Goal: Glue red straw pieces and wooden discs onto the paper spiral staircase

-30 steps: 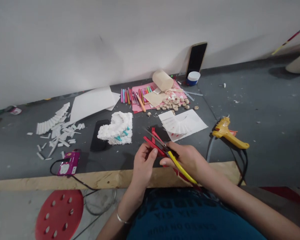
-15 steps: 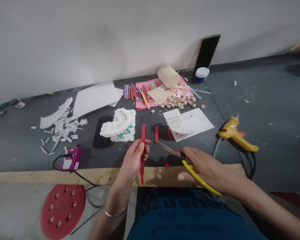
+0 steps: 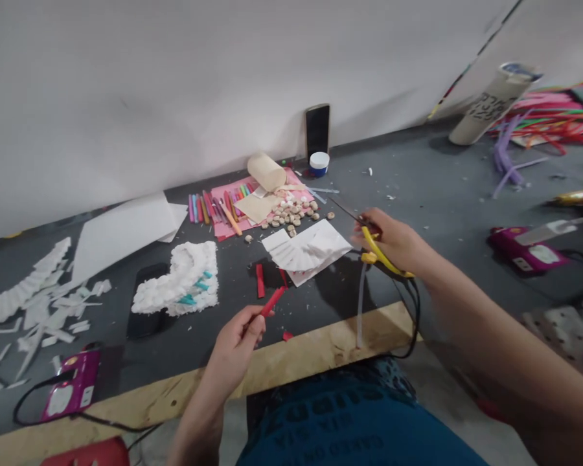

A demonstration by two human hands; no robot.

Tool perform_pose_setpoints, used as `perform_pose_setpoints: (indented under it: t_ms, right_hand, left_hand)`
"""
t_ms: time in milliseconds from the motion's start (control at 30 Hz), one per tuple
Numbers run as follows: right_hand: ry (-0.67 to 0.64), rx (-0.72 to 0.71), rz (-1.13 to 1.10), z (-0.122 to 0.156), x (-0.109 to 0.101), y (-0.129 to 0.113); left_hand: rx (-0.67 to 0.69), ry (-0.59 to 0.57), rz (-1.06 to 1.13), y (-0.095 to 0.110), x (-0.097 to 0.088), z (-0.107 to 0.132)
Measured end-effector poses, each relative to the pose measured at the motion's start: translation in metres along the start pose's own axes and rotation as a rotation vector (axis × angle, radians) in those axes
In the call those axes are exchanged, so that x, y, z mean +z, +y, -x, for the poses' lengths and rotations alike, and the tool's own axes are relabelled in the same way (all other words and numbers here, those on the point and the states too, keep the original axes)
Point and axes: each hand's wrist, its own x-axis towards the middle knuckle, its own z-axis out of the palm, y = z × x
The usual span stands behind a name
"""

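My left hand is closed round a red paper strip that sticks up and to the right from its fingers, above the board's wooden front edge. My right hand is stretched out to the right, fingers closed on yellow-handled scissors, whose dark blades point up-left. The hand covers the spot where a glue stick hangs down over the edge. A white fluffy shaped piece with teal bits lies ahead of my left hand. Folded white paper and short red strips lie between the hands.
Markers on pink paper, a tan roll, small round pieces, a phone leaning on the wall and a small pot sit further back. White paper scraps lie left. Two magenta devices and coloured strips are around.
The view has swung right. My right hand has carried the scissors out to the right, away from the red strip. My left hand has tilted the strip from upright to slanting right.
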Motion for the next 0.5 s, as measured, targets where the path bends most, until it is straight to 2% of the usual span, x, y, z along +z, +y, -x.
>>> perform_pose_setpoints:
  t_ms: [167,300,400,500]
  right_hand:
    - [-0.027,-0.107,0.118,-0.045,0.004,-0.008]
    - [-0.080,-0.153,0.192,-0.090,0.013,-0.001]
    - [-0.183,-0.196,0.233,-0.124,0.027,0.006]
    - [-0.288,-0.281,0.233,-0.143,0.041,0.007]
  left_hand:
    - [-0.004,0.025,-0.184,0.009,0.006,0.003]
    - [0.041,0.050,-0.389,0.011,0.011,0.001]
    - [0.071,-0.098,-0.483,0.013,0.027,-0.003]
    - [0.169,-0.227,-0.585,0.016,0.055,-0.010]
